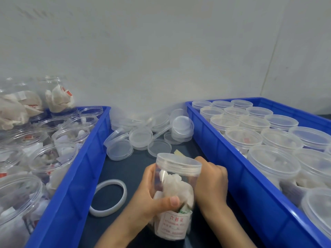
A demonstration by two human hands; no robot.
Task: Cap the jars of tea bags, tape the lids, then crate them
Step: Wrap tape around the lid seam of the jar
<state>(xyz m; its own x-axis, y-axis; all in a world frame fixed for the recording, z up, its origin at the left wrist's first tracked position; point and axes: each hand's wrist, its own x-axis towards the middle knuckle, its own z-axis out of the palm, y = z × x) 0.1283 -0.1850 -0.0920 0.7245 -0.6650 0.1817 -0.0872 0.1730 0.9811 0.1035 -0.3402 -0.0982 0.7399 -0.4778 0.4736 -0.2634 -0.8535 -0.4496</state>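
A clear plastic jar (176,187) of white tea bags, with a clear lid (179,162) on top and a white label low on its side, is held tilted over the dark table between the two crates. My left hand (152,197) grips the jar's body, thumb across the front. My right hand (211,181) is curled against the jar's right side just below the lid. A strip of yellowish tape (179,152) shows behind the lid. A roll of clear tape (109,197) lies flat on the table to the left of the jar.
A blue crate (77,169) on the left holds several open jars of tea bags. A blue crate (223,158) on the right holds several capped jars. A heap of loose clear lids (148,133) lies at the back of the table by the wall.
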